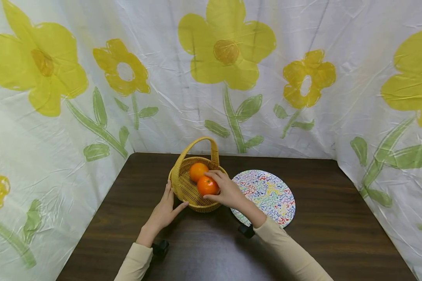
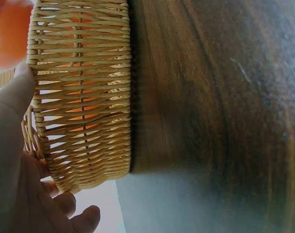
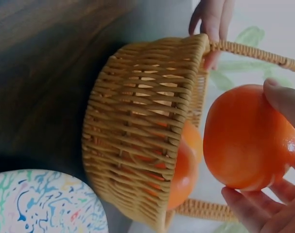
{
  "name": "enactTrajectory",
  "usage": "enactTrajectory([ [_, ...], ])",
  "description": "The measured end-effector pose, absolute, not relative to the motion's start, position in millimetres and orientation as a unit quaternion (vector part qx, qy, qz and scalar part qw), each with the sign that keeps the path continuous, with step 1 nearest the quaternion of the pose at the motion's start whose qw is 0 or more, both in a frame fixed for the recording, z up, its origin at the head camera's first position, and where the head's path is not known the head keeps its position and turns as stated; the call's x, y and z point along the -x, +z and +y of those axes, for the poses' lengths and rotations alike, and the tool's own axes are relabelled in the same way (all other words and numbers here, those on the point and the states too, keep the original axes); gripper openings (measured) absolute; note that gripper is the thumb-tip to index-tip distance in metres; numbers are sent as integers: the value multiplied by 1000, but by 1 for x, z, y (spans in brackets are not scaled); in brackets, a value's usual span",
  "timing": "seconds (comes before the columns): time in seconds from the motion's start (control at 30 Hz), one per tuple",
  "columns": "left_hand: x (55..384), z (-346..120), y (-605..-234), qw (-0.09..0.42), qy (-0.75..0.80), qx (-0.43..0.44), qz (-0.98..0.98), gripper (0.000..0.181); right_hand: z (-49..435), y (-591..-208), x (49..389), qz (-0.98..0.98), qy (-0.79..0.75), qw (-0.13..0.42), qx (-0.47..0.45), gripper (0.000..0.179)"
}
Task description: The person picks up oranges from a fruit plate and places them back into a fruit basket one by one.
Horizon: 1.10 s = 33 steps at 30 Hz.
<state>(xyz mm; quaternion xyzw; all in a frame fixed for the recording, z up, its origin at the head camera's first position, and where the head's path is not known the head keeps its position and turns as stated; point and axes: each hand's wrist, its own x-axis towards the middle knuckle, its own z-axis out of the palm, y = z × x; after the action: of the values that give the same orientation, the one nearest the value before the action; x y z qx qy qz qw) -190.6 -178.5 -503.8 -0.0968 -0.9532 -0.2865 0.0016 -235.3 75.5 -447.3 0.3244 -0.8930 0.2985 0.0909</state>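
Note:
My right hand (image 1: 228,191) holds a glossy, smooth orange (image 3: 249,138) between thumb and fingers, level with the rim of a woven wicker basket (image 3: 137,116). In the head view this orange overlaps the basket's inside. Another orange (image 1: 198,171) lies in the basket toward the back. Through the weave in the right wrist view, orange fruit (image 3: 183,177) shows low inside. My left hand (image 1: 164,210) rests against the basket's near left side, thumb and fingers spread apart. Its thumb (image 2: 23,80) touches the rim in the left wrist view, and the other fingers lie beside the wall.
A round mat or plate (image 1: 281,195) with a multicolored squiggle pattern lies right of the basket, under my right forearm. The basket's tall arched handle (image 1: 205,139) rises over it. All stand on a dark wood table (image 1: 323,218), backed by a white flowered curtain (image 1: 169,97).

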Motion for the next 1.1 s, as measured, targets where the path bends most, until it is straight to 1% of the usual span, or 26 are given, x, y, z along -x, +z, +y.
enactTrajectory([
  [0.13,190,-179,-504,-1,-286,95,-954,92,73,-449,234,-890,295,95,-334,68],
  [0.37,190,-179,-504,-1,-287,93,-953,94,68,-452,232,-890,291,75,-344,69],
  [0.67,191,-179,-506,3,-285,94,-954,93,63,-460,232,-891,279,76,-351,71],
  [1.1,190,-178,-504,6,-291,95,-952,92,60,-469,235,-903,241,60,-352,70],
])
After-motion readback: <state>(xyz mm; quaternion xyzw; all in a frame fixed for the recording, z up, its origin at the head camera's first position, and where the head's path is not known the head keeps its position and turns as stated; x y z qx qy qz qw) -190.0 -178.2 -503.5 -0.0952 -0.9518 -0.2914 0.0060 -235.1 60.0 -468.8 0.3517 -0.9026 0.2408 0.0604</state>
